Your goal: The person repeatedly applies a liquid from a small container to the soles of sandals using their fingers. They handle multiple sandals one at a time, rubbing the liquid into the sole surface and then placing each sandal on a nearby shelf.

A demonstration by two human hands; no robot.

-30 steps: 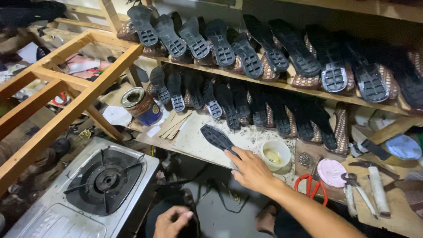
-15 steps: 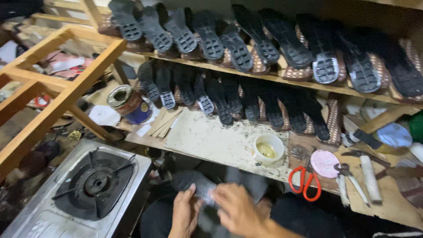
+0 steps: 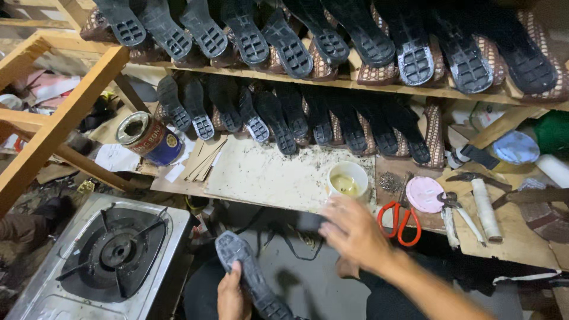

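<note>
Shelves [image 3: 355,83]: two wooden tiers ahead of me, packed with dark shoe soles [image 3: 284,44] standing tread-out, patterned uppers behind them.
Counter [image 3: 261,175]: pale speckled slab below the shelves, scattered with small debris.
Gas stove [image 3: 112,252]: single burner, low on my left, just beside my knee; no flame that I can see.
Tin can [image 3: 145,137]: lying tilted at the counter's left end, open mouth up.
Black sole [image 3: 252,278]: the piece I am working on, down in my lap below the counter edge, tread facing up.
Left hand [image 3: 232,296]: clamped on the sole's lower half, thumb over the tread.
Right hand [image 3: 352,232]: blurred, above the lap just under the counter edge, near the cup; it may be on something small and dark, but I cannot tell whether it grips anything.
White cup [image 3: 348,179]: yellowish liquid inside, standing at the counter's front edge.
Red-handled scissors [image 3: 400,218]: flat on the counter, right of the cup.
Risk: my right hand is close under the cup; a careless lift could tip the liquid onto the sole or my lap. The stove sits near enough to matter if lit.
</note>
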